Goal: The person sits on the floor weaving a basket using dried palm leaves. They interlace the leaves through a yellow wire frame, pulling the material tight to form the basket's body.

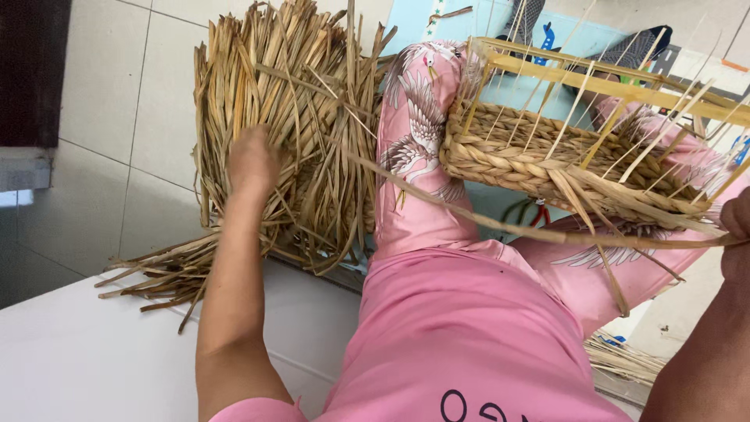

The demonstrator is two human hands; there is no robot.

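Pale tiled floor (117, 117) carries most of it here. A thick bundle of dry straw (289, 133) lies on the tiles, loose ends spilling onto a white slab (94, 352) in the near corner. A light blue mat (508, 94) covers the floor further right, with more straw scraps (621, 359) at its lower edge.

Pale tiled floor (117, 101), white ledge (94, 359)

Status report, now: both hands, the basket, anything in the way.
Left hand reaching into the dried straw bundle. Right hand at frame edge, by a long strand; grip unclear. Half-woven basket rests on the lap. Nothing blocking.
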